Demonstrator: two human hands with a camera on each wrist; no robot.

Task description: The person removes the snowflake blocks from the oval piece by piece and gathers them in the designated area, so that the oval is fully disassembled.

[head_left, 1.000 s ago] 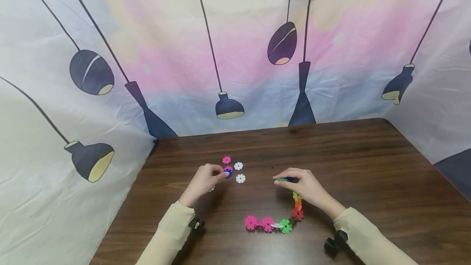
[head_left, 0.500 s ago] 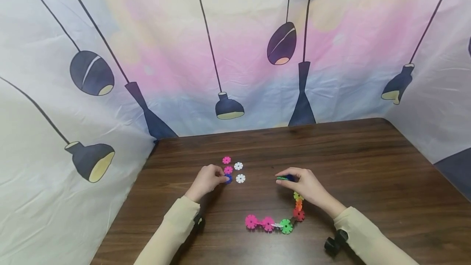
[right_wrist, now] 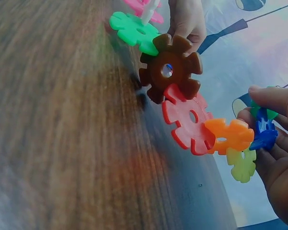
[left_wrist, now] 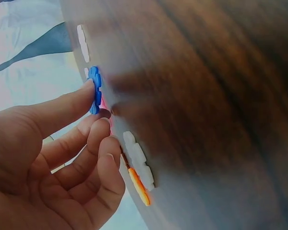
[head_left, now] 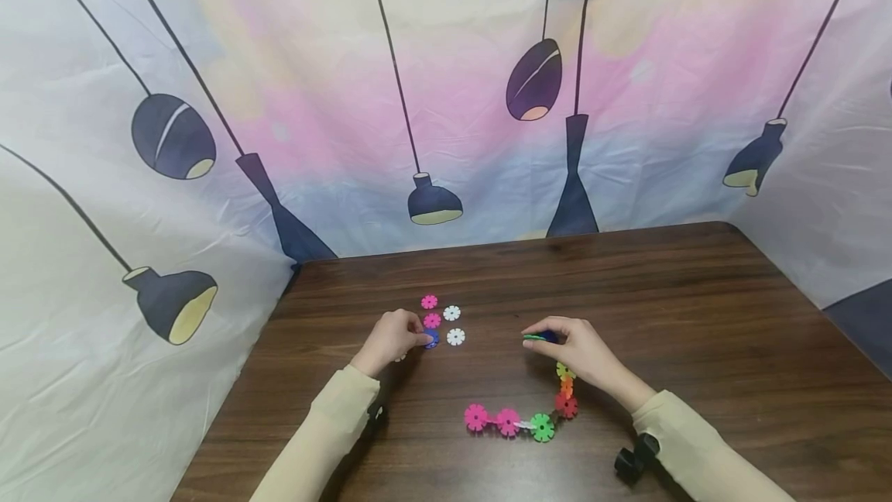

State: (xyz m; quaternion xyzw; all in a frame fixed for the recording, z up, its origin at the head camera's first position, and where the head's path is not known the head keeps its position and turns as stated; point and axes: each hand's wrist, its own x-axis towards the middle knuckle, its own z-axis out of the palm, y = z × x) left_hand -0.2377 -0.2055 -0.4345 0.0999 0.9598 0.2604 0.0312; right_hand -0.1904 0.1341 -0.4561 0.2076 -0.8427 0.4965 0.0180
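In the head view my left hand pinches a blue snowflake disc between thumb and index finger, just above the table. Two pink discs and two white discs lie close by. My right hand holds up the end of a chain of interlocked snowflake discs, pinching a green disc there. A blue disc joins it, partly hidden by the fingers. From there the chain runs through yellow, orange, red, brown and green discs to pink ones.
A white disc and an orange disc lie beneath the left hand. The wooden table meets a printed curtain at its back edge. A black wrist camera sits on the right wrist.
The left hand has brought the blue disc slightly nearer, off the pink disc it covered, and then stayed almost still. The right hand and the chain have hardly moved.
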